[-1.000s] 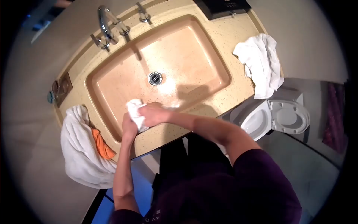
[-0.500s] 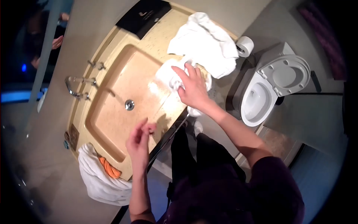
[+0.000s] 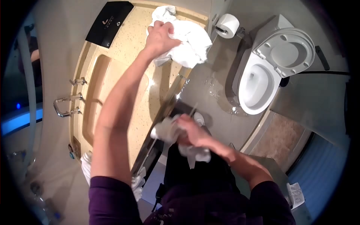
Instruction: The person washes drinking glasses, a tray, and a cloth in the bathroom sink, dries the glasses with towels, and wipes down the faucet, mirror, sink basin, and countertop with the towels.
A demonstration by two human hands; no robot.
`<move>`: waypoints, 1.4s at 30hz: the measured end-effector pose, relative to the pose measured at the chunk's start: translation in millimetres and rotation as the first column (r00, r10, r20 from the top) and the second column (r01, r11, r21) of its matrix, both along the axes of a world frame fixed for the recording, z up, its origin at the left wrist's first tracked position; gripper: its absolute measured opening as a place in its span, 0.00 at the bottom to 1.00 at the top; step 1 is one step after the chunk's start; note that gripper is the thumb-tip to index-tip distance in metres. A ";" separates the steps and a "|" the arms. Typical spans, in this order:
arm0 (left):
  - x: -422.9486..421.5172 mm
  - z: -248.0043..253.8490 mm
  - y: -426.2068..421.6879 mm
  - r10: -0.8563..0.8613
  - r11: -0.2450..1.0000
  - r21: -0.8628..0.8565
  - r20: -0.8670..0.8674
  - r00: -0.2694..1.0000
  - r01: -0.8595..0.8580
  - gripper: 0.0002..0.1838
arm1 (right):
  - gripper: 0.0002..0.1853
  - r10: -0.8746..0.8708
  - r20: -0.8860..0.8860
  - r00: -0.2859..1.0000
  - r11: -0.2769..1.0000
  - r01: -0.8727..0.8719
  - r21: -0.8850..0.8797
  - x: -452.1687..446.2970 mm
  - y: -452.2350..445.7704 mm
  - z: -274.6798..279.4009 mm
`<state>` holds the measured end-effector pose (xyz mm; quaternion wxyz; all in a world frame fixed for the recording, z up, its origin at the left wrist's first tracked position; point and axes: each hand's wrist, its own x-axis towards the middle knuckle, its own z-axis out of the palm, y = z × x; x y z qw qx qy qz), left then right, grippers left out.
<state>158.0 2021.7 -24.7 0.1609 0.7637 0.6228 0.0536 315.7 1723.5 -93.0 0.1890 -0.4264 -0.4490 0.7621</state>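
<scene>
My left hand (image 3: 161,37) reaches across the counter (image 3: 140,86) to its far end, its fingers curled into a crumpled white towel (image 3: 191,43). Lower down, in front of my body, my right hand (image 3: 191,131) grips a white cloth (image 3: 167,131) that hangs in folds and is blurred by motion. The left forearm passes over the beige sink (image 3: 98,90) and hides much of it.
Left of the sink are a chrome faucet (image 3: 67,105) and its handles. A black case (image 3: 110,24) lies at the counter's back corner. To the right are a toilet (image 3: 257,88) with its lid up and a paper roll (image 3: 227,25). Another white towel (image 3: 86,165) shows at lower left.
My left hand has moved from beside the sink up to the towel and closed on it. My right hand has drawn back toward my body with the white cloth. The view has shifted right.
</scene>
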 end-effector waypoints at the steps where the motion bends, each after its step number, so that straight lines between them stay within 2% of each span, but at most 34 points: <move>1: -8.0 -0.8 0.5 0.001 1.000 -0.008 -0.005 1.000 -0.001 0.32 | 0.25 -0.079 0.223 0.972 0.836 -0.058 0.545 21.3 9.4 19.6; 2: -15.0 2.5 7.0 0.221 0.973 -0.119 0.248 0.943 -0.197 0.29 | 0.27 -0.108 0.189 0.976 0.869 0.001 0.495 37.1 22.3 8.2; 3: -23.6 5.1 15.3 0.436 0.898 -0.272 0.454 0.777 -0.345 0.25 | 0.33 -0.261 0.264 0.929 0.835 0.080 0.544 41.2 35.4 20.5; 4: -34.7 7.3 28.8 0.431 0.892 -0.206 0.656 0.620 -0.402 0.25 | 0.37 -0.393 0.139 0.909 0.713 0.206 0.671 46.5 48.0 8.0; 5: -47.3 8.9 44.4 0.384 0.867 -0.160 0.817 0.430 -0.471 0.24 | 0.34 -0.457 0.159 0.875 0.722 0.260 0.641 46.8 68.4 22.7; 6: -64.8 8.9 59.3 0.373 0.904 -0.211 0.815 0.443 -0.373 0.24 | 0.32 -0.509 0.251 0.823 0.673 0.199 0.712 41.1 84.9 17.6; 7: -80.0 11.7 64.0 0.362 0.926 -0.258 0.816 0.451 -0.277 0.24 | 0.29 -0.495 0.328 0.805 0.591 0.035 0.806 38.9 100.5 18.7; 8: -81.6 24.6 53.4 0.404 0.915 -0.307 0.706 0.582 -0.263 0.26 | 0.27 -0.367 0.397 0.841 0.624 -0.094 0.776 33.4 114.1 5.0; 9: -61.2 57.6 25.6 0.483 0.873 -0.354 0.546 0.684 -0.334 0.27 | 0.27 -0.351 0.401 0.846 0.627 -0.105 0.772 29.1 119.6 -3.7; 11: -63.4 74.3 -21.7 0.430 0.902 -0.255 0.452 0.781 -0.349 0.33 | 0.28 -0.278 0.468 0.839 0.544 -0.264 0.796 20.6 112.3 -14.0; 12: -67.7 79.1 -54.9 0.409 0.912 -0.149 0.422 0.809 -0.383 0.33 | 0.26 -0.237 0.553 0.799 0.503 -0.387 0.773 16.2 104.8 1.6; 13: -122.7 1.0 -37.6 0.247 0.932 0.063 0.607 0.755 -0.356 0.29 | 0.26 -0.204 0.553 0.808 0.502 -0.399 0.768 2.6 84.4 -1.2; 15: -136.2 28.1 -130.6 0.164 0.940 0.135 0.625 0.763 -0.313 0.26 | 0.24 -0.226 0.605 0.764 0.315 -0.530 0.787 -26.8 39.0 -8.7; 17: -154.6 45.4 -225.3 0.277 0.891 0.071 0.700 0.658 -0.449 0.17 | 0.25 -0.124 0.630 0.767 0.437 -0.528 0.728 -60.1 2.0 -0.8; 19: -187.0 56.3 -325.8 0.436 0.822 -0.091 0.735 0.520 -0.562 0.11 | 0.25 -0.131 0.612 0.780 0.455 -0.501 0.736 -78.8 -23.9 -0.4; 21: -209.4 80.7 -420.4 0.536 0.726 -0.132 0.723 0.435 -0.675 0.08 | 0.27 -0.076 0.603 0.794 0.453 -0.511 0.730 -94.7 -50.9 -1.3; 23: -232.5 95.2 -508.6 0.613 0.584 -0.109 0.708 0.350 -0.804 0.08 | 0.29 -0.018 0.603 0.797 0.454 -0.531 0.716 -114.3 -82.8 2.0; 25: -255.1 108.0 -586.2 0.649 0.453 0.005 0.684 0.334 -0.891 0.08 | 0.30 0.023 0.619 0.785 0.470 -0.555 0.686 -142.1 -121.1 9.7; 28: -294.5 118.8 -679.7 0.843 0.241 0.263 0.419 0.336 -0.934 0.10 | 0.30 0.075 0.635 0.769 0.426 -0.600 0.677 -184.7 -192.4 9.0; 29: -306.4 122.2 -701.3 0.881 0.276 0.325 0.291 0.373 -0.905 0.19 | 0.29 0.108 0.653 0.750 0.415 -0.631 0.656 -201.2 -216.4 11.4; 31: -324.7 119.1 -724.1 0.935 0.169 0.274 0.259 0.242 -0.947 0.35 | 0.28 0.192 0.590 0.784 0.344 -0.617 0.708 -232.2 -268.1 5.0; 32: -333.3 116.4 -729.5 0.939 0.156 0.291 0.252 0.233 -0.944 0.35 | 0.28 0.224 0.531 0.818 0.304 -0.576 0.759 -248.2 -296.7 -5.5; 33: -340.7 110.6 -731.3 0.955 0.230 0.315 0.106 0.275 -0.921 0.43 | 0.28 0.215 0.464 0.859 0.255 -0.509 0.822 -263.6 -321.5 -10.5; 34: -344.1 106.1 -729.8 0.950 0.307 0.322 -0.038 0.311 -0.896 0.52 | 0.28 0.234 0.468 0.852 0.266 -0.519 0.812 -276.8 -340.3 -10.0; 35: -344.8 103.0 -720.6 0.950 0.303 0.325 -0.032 0.310 -0.896 0.52 | 0.29 0.244 0.474 0.846 0.276 -0.529 0.803 -285.5 -349.7 -7.0; 36: -342.1 98.8 -708.8 0.936 0.307 0.238 -0.249 0.248 -0.921 0.56 | 0.30 0.280 0.488 0.827 0.332 -0.560 0.759 -284.7 -350.0 -7.6; 37: -340.3 97.7 -704.7 0.869 0.290 0.148 -0.454 0.196 -0.945 0.60 | 0.30 0.273 0.498 0.823 0.322 -0.566 0.758 -279.1 -345.1 -4.7; 38: -351.3 87.3 -712.4 0.887 0.353 0.210 -0.386 0.254 -0.912 0.53 | 0.31 0.341 0.476 0.811 0.307 -0.575 0.759 -269.2 -331.9 -2.6; 39: -361.4 79.7 -718.2 0.895 0.355 0.216 -0.360 0.264 -0.910 0.53 | 0.32 0.402 0.454 0.795 0.288 -0.580 0.762 -259.2 -316.3 -2.1; 40: -364.4 79.9 -715.5 0.904 0.332 0.231 -0.354 0.239 -0.915 0.48 | 0.32 0.388 0.457 0.800 0.307 -0.580 0.755 -248.9 -302.9 -6.6; 41: -369.5 80.0 -716.3 0.912 0.309 0.243 -0.350 0.214 -0.920 0.42 | 0.31 0.308 0.550 0.776 0.234 -0.622 0.747 -239.8 -288.2 -11.6; 42: -393.7 59.8 -738.7 0.868 0.495 0.432 -0.280 0.410 -0.754 0.33 | 0.30 0.283 0.559 0.779 0.248 -0.622 0.742 -226.3 -265.1 -9.6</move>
